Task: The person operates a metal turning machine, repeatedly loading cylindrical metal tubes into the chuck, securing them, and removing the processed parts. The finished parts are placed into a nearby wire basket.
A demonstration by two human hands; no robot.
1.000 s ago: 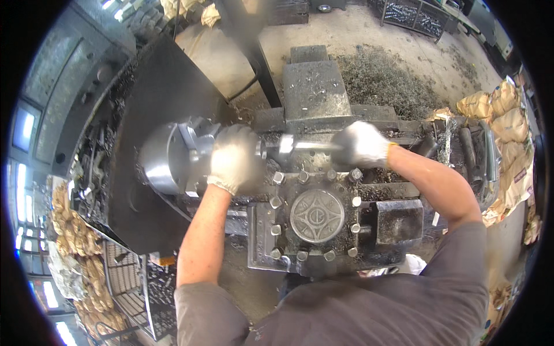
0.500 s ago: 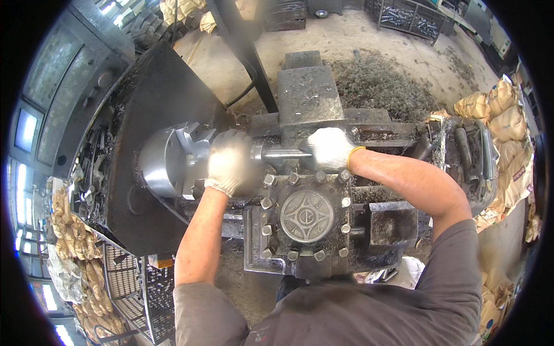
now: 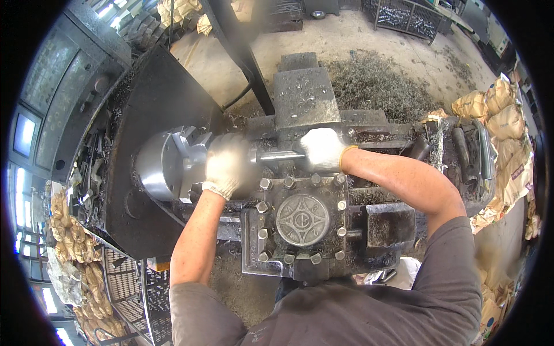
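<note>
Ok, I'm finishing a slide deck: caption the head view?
Gloved left hand beside the steel chuck, gloved right hand on a metal bar, beyond the bolted tool post.

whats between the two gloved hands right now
In the head view, a shiny metal bar spans the stretch from the blurred left hand to the right hand.

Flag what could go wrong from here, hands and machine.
1. Snag or pinch: the left hand in a white knit glove is close to the round silver metal chuck; if that turned, it could catch fabric or fingers.
2. Slip: if the white-gloved right hand lost the shiny cylindrical metal rod, it might knock the square dark-metal tool post nearby.
</note>
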